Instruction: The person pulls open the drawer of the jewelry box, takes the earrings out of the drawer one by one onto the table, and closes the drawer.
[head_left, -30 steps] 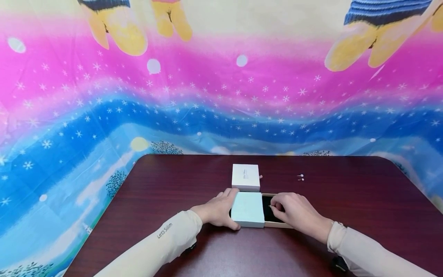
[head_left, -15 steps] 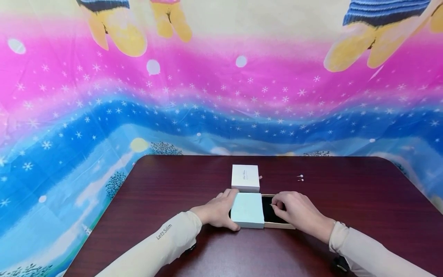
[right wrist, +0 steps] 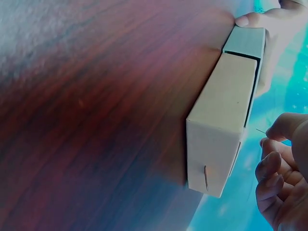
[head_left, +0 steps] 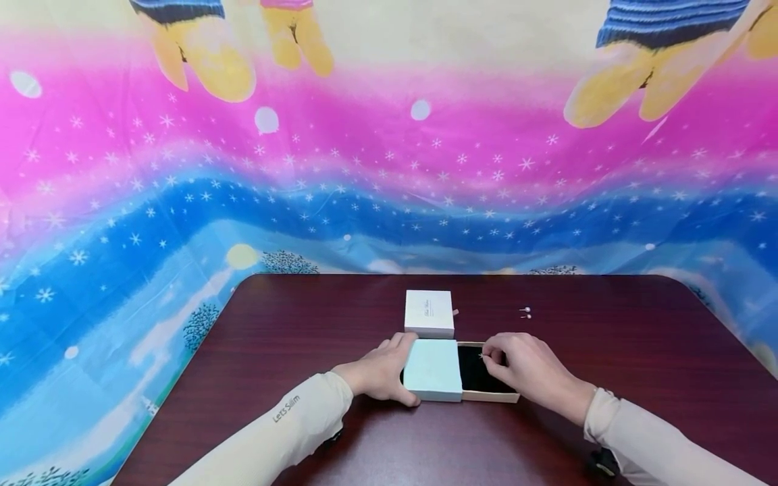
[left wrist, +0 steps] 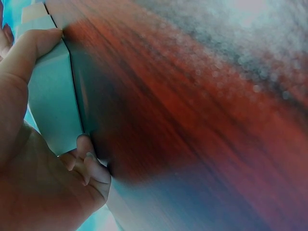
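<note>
A mint-green slide-out box (head_left: 431, 368) lies on the table, its drawer (head_left: 491, 397) pulled out to the right and lined in black. My left hand (head_left: 381, 370) grips the box sleeve at its left end, thumb on the front side and fingers at the back. Above the drawer, my right hand (head_left: 537, 370) pinches a tiny earring (head_left: 481, 356) between thumb and forefinger. Its thin pin (right wrist: 260, 131) juts out past the fingertips in the right wrist view; the rest is mostly hidden. The other right fingers are loosely curled.
Behind the green box stands a white box (head_left: 429, 312) with dark lettering and a small ribbon tab. A pair of pearl-like stud earrings (head_left: 527, 310) lies farther right on the dark red table (head_left: 638, 351). A printed cloth hangs beyond the far edge.
My right hand has shifted slightly right with the earring, and more black lining shows in the drawer. The left hand stays on the box.
</note>
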The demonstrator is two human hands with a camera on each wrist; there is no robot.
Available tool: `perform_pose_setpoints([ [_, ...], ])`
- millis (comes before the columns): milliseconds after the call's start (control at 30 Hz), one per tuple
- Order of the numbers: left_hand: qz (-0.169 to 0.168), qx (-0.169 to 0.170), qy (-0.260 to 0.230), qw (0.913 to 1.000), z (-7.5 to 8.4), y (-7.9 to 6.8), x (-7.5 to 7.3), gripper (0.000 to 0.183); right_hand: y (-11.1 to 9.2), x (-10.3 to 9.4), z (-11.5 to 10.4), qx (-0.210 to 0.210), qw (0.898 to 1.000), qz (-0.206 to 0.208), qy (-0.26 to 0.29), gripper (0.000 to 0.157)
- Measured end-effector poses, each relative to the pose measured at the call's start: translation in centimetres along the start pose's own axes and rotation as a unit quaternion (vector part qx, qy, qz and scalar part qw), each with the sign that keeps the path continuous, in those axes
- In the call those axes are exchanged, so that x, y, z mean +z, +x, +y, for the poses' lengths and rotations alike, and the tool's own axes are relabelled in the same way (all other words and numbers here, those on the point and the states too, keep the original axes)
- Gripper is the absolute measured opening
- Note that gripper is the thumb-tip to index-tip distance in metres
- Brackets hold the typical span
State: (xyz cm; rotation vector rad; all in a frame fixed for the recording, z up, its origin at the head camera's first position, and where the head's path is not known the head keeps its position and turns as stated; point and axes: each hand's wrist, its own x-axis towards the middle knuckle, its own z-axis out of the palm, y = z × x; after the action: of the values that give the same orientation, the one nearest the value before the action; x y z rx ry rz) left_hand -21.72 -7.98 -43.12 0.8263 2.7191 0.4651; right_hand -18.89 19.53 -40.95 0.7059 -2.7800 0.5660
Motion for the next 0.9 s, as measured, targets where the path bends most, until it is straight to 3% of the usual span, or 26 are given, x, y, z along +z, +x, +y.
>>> perform_pose_setpoints([
  [900, 0.005, 0.004, -0.003, 1.0000, -0.2, 0.0, 0.1, 0.105, -0.2, -1.4, 1.1, 0.021, 0.999, 0.027, 0.004, 0.007],
])
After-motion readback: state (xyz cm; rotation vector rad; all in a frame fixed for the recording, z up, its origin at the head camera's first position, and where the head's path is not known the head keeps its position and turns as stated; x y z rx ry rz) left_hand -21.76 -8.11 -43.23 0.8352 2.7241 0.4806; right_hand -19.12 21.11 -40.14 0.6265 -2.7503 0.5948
